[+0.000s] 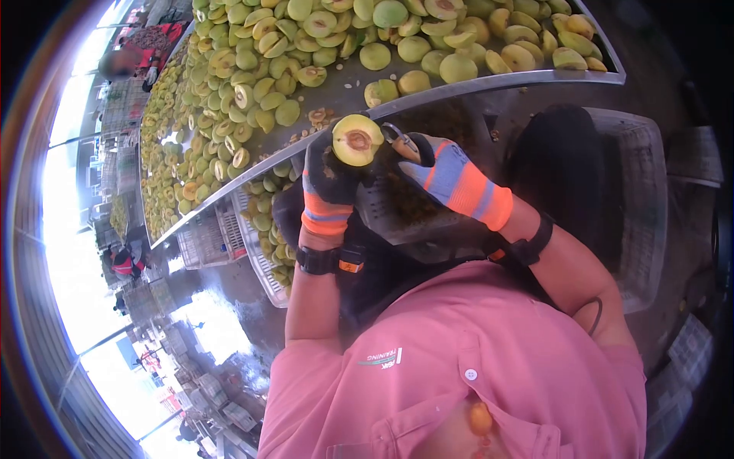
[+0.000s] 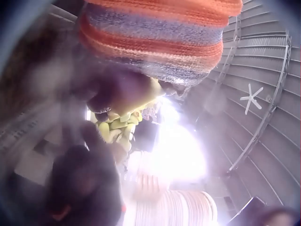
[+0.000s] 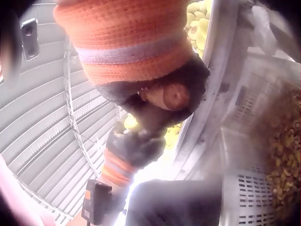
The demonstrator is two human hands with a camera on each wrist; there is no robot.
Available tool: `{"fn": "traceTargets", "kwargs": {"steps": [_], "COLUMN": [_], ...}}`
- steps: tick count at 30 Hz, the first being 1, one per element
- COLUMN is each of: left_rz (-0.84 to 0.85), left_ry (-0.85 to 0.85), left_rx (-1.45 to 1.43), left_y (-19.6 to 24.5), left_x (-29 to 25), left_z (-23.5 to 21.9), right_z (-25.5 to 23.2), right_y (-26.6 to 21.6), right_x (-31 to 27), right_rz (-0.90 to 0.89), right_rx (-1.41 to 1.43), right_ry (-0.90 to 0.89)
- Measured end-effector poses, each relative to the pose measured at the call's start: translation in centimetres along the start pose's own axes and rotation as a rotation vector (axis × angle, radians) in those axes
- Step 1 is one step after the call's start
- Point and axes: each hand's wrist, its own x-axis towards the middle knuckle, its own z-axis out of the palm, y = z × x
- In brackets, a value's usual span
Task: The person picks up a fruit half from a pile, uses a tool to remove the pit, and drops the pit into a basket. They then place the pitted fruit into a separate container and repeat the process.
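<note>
My left hand [image 1: 329, 183], in a striped glove with dark coating, holds a halved green-yellow peach [image 1: 367, 130], its cut face up and the brown stone hollow in view. The right hand [image 1: 459, 183], gloved alike, grips a pitting tool [image 1: 408, 148] with a wooden handle and a curved metal loop. That loop sits just beside the peach half's right edge. In the right wrist view, the handle's round wooden end [image 3: 177, 96] shows out of the curled glove. The left wrist view has the glove cuff [image 2: 155, 37] large in front, with the fingers mostly hidden.
A metal-edged table [image 1: 321, 115] heaped with halved peaches [image 1: 267, 46] spans the far side. Below its edge, a white crate [image 1: 267, 271] of peach halves stands at left. At right is another crate [image 1: 650, 191]; a basket [image 3: 244, 197] near the knees borders brown pieces [image 3: 287, 165].
</note>
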Motion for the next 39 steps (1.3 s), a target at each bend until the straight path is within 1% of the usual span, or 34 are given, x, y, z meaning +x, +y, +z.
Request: {"fn": "traceTargets", "kwargs": {"steps": [1, 2, 4, 5, 7, 8, 10, 12, 13, 15, 18, 20, 22, 24, 25, 26, 28, 31, 32, 34, 35, 37, 38, 39], "left_rz": [0.022, 0.016, -0.003, -0.015, -0.25, -0.48, -0.544, -0.196, -0.293, -0.277, -0.305, -0.223, -0.024, -0.327, -0.407, -0.485, -0.497, -0.389, -0.357, -0.213, -0.141, 0.029, 0.113, 0.126], "left_ry": [0.017, 0.068, 0.092, 0.065, 0.009, -0.019, -0.05, -0.058, -0.052, -0.042, 0.046, 0.089, 0.085, 0.195, 0.225, 0.265, 0.307, 0.307, 0.301, 0.19, 0.135, 0.058, 0.019, 0.012], "left_rx": [-0.069, -0.248, -0.536, -0.644, -1.021, -1.281, -1.209, -0.562, -0.478, -0.472, -0.55, -0.448, -0.167, -0.611, -0.715, -0.819, -0.791, -0.678, -0.647, -0.543, -0.488, -0.312, -0.224, -0.199], "left_y": [0.6, 1.5, 1.6, 1.3, 1.2, 2.8, 3.3, 1.9, 0.3, -0.2, 0.3, 0.8, 1.6, 3.0, 3.1, 3.2, 2.4, 2.9, 3.1, 1.9, 1.4, 1.8, 2.0, 2.1], "left_x": [0.1, 0.2, 0.0, 0.1, 0.1, 0.8, 0.9, -0.1, -0.6, -0.3, -0.3, 0.1, 0.8, 1.0, 1.0, 0.9, 0.4, 0.1, 0.1, -0.1, -0.2, 0.5, 0.8, 0.8], "left_z": [0.3, 0.8, 1.3, 1.8, 1.8, 0.9, 0.6, 1.9, 2.7, 3.6, 4.7, 4.8, 4.7, 5.1, 5.5, 5.9, 6.7, 6.9, 6.8, 6.5, 6.1, 4.8, 4.3, 4.2], "right_z": [0.2, 0.4, 0.6, 0.4, 0.2, 0.2, 0.4, 0.5, 0.4, 0.2, 0.1, 0.2, 0.4, 0.6, 0.7, 0.6, 0.6, 1.1, 1.1, 0.9, 0.3, -1.4, -1.4, -1.4], "right_y": [0.3, 0.8, 1.6, 1.7, 1.8, 1.9, 2.1, 1.7, 1.3, 0.3, -0.9, -0.9, -0.4, 0.4, 0.7, 0.7, 0.5, 1.3, 1.8, 2.6, 2.1, 0.4, 0.5, 0.7], "right_x": [0.1, 0.1, 0.1, 0.2, 0.4, 0.4, 0.3, 0.1, 0.0, -0.1, 0.0, 0.1, 0.3, 0.4, 0.5, 0.5, 0.3, 0.0, -0.1, 0.0, -0.1, -0.1, -0.1, -0.1], "right_rz": [0.018, 0.034, 0.072, 0.089, 0.12, 0.118, 0.115, 0.102, 0.096, 0.133, 0.204, 0.228, 0.23, 0.243, 0.248, 0.272, 0.315, 0.212, 0.2, 0.174, 0.263, 0.436, 0.372, 0.309], "right_rx": [0.023, 0.028, 0.034, -0.02, -0.128, -0.168, -0.245, -0.257, -0.265, -0.419, -0.57, -0.627, -0.667, -0.663, -0.661, -0.618, -0.531, -0.278, -0.142, 0.131, 0.165, 0.232, 0.196, 0.161], "right_ry": [0.004, 0.01, 0.022, 0.017, 0.006, 0.0, -0.018, -0.045, -0.056, -0.064, -0.096, -0.109, -0.104, -0.104, -0.103, -0.107, -0.124, -0.04, -0.058, -0.097, -0.166, -0.306, -0.304, -0.298]}}
